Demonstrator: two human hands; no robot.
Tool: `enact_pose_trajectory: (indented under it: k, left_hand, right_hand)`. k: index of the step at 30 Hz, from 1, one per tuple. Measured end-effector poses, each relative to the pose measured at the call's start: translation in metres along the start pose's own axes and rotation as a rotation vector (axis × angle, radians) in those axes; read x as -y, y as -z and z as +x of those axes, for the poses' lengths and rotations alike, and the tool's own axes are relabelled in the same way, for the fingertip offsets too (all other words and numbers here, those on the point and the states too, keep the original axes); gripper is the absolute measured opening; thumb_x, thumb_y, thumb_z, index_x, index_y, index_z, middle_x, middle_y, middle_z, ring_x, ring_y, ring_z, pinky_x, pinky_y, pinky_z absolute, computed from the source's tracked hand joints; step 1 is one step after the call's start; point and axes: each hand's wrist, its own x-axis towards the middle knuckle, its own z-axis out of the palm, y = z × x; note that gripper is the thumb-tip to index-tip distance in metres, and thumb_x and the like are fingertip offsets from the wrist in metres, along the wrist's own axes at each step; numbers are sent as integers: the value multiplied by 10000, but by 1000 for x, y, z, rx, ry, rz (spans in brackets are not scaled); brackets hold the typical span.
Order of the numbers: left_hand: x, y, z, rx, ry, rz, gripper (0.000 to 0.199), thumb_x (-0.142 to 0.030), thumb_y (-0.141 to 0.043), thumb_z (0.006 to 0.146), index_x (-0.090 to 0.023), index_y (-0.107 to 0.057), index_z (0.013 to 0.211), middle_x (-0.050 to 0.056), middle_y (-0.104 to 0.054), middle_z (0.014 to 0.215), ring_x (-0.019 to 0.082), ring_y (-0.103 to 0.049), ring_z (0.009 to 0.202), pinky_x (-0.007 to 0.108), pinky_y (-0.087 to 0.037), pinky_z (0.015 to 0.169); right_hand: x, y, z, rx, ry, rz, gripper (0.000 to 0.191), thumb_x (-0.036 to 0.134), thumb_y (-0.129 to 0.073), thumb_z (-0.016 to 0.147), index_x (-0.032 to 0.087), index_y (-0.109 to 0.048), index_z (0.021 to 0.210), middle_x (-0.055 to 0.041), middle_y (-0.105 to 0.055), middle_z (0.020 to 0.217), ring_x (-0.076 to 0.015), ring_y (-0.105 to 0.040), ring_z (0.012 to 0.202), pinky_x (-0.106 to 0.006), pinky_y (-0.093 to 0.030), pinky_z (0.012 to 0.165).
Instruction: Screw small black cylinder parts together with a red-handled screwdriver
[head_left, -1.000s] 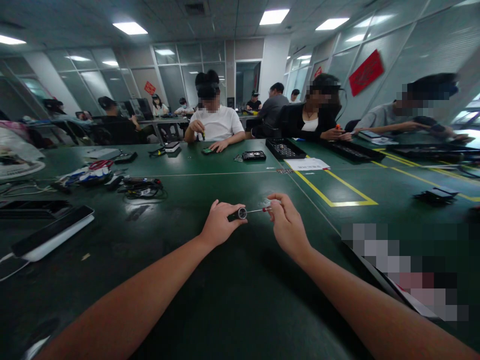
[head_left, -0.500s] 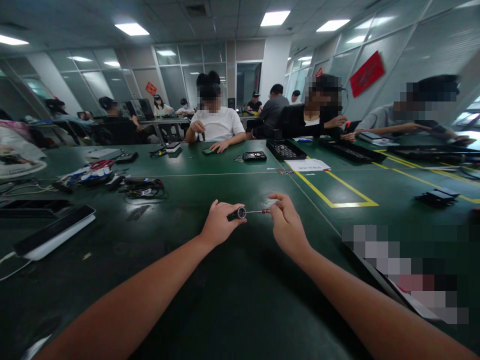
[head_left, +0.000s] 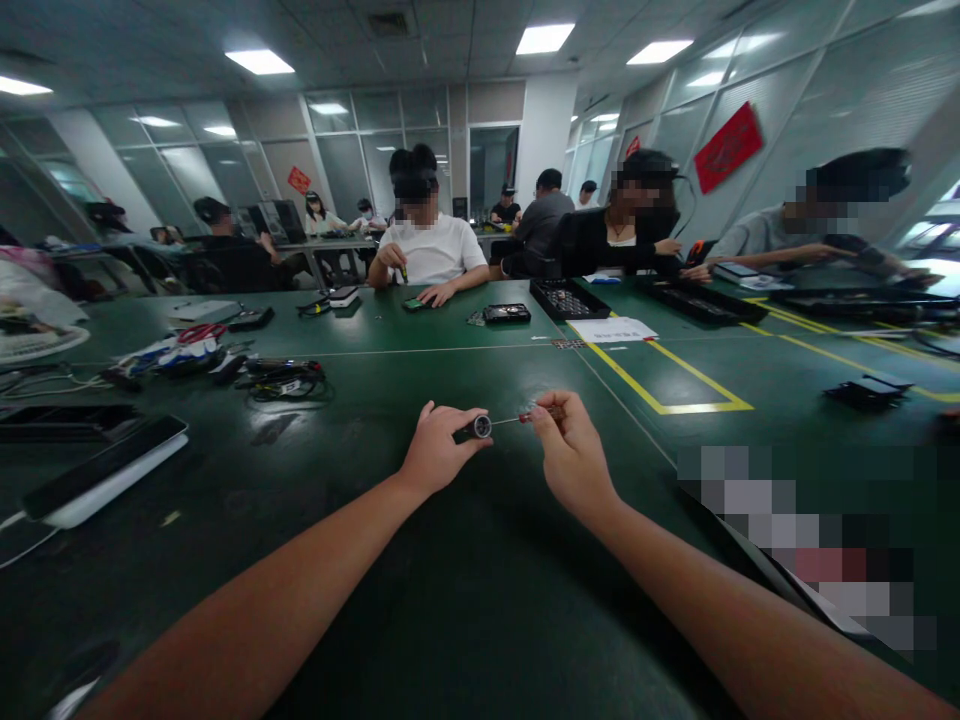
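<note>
Left hand [head_left: 442, 447] pinches a dark cylinder [head_left: 481, 427], ringed end exposed. Just right of that grip, right hand [head_left: 571, 440] has fingertips closed on a thin screwdriver [head_left: 525, 417], shaft aimed at the cylinder's rim; contact unclear. Step in hand: seemingly driver work at that end. Next move likely calls for a steady left pinch, shaft kept aligned.

Your surface [head_left: 480, 620]: green, glossy | on your left: black-and-white bar [head_left: 109, 475], dark cable bundle [head_left: 285, 380] | farther from you: black tray [head_left: 566, 298], white sheet [head_left: 613, 330] near it | on your right: yellow outline [head_left: 705, 408], black device [head_left: 868, 392]
</note>
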Motion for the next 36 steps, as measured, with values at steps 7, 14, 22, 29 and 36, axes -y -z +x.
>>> enact_pose_trajectory:
  k: [7,14,22,29,36]
  left_hand:
    - [-2,3,0,-9,-99,56,368,-330,-735,867,-332,-648,1225,-12,-700,1159,205,-594,1131,552,-154,1208]
    - [-1,2,2,1,-60,85,351,-379,-719,873,-317,-656,1212,8,-700,1161,234,-589,1137,585,-179,1195]
    - [0,-1,-1,1,-73,68,402,-439,-715,865,-327,-647,1244,12,-693,1158,234,-586,1127,572,-162,1207]
    - [-1,-1,-1,10,-51,56,389,-425,-728,857,-331,-652,1227,3,-695,1139,229,-587,1115,578,-156,1204]
    - [-2,0,0,16,-28,43,368,-403,-729,858,-313,-662,1209,12,-702,1110,237,-600,1095,585,-188,1191]
  right_hand:
    - [-15,-3,14,-120,-306,328,317,532,-520,893,232,-558,797,5,-555,648,-180,-539,566,-359,-499,602]
    - [-21,-4,15,-195,-276,301,266,482,-526,909,226,-574,855,-14,-590,726,-177,-575,647,-343,-527,629]
    - [-12,-3,9,-140,-144,86,282,481,-484,957,223,-577,889,-1,-616,722,-177,-588,666,-337,-481,667]
    - [2,1,3,-20,-21,50,298,492,-474,970,224,-586,902,24,-547,660,-162,-532,611,-304,-439,610]
    - [-2,2,0,-46,2,-52,226,382,-433,968,230,-600,972,-14,-621,787,-184,-548,666,-324,-437,638]
